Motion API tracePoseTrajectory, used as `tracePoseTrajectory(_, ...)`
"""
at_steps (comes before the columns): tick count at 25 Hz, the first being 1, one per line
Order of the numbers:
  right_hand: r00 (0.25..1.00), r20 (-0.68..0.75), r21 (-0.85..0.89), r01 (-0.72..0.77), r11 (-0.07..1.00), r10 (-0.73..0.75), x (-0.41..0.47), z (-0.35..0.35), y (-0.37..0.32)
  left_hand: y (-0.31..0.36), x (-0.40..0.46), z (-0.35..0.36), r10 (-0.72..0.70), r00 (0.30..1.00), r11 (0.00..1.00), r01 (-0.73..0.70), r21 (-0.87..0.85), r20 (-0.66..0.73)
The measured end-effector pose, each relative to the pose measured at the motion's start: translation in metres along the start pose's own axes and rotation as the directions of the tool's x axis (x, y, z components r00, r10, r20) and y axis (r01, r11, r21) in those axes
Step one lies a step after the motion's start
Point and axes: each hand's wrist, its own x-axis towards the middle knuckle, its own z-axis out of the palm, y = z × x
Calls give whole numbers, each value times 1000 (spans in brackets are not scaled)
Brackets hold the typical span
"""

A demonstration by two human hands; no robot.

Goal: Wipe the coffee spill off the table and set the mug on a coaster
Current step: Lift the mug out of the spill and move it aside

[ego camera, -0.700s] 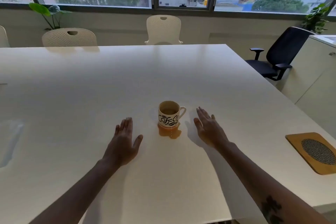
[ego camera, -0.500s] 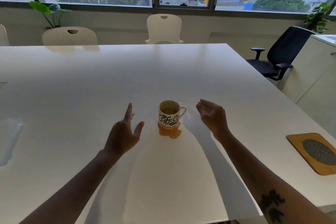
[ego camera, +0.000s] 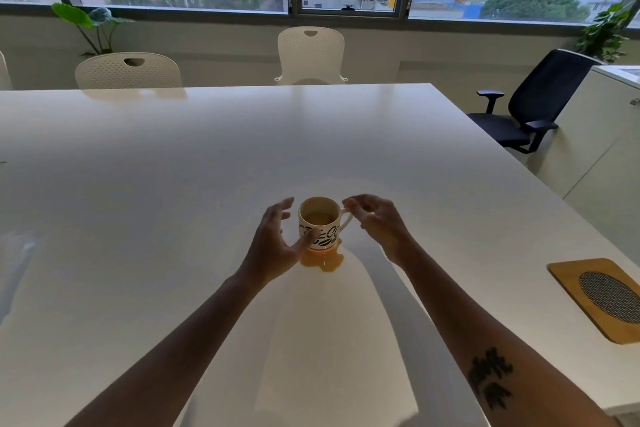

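Observation:
A cream mug (ego camera: 320,222) with black lettering stands upright on the white table (ego camera: 207,166), coffee inside. An orange-brown coffee spill (ego camera: 323,260) pools at its near base. My left hand (ego camera: 273,243) curves around the mug's left side, fingers spread, thumb against its front. My right hand (ego camera: 377,222) is at the mug's right with curled fingertips at the top of the handle; whether they grip it is unclear. A wooden coaster (ego camera: 568,274) with a dark mesh centre lies near the table's right edge.
Two white chairs (ego camera: 311,52) (ego camera: 128,71) stand at the table's far side. A black office chair (ego camera: 533,104) and a pale cabinet (ego camera: 606,135) are to the right. A blurred translucent thing (ego camera: 17,263) lies at the left edge.
Both hands lifted off the table and closed in on the mug from either side. The mug and the spill have stayed put.

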Motion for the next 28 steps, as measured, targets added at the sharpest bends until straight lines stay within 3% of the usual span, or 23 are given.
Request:
tracePoseTrajectory(3, 999, 48, -11, 0, 1000, 1, -1, 2, 7, 0, 2, 11, 2, 999, 999, 0, -34, 45)
tracePoseTrajectory(10, 992, 102, 8, 71, 997, -72, 4, 1, 24, -1, 8, 26, -15, 1000, 996, 13, -88, -21)
tracePoseTrajectory(28, 967, 37, 101, 246, 964, -250, 22, -8, 7, 25, 38, 1, 82, 996, 997, -83, -12, -38)
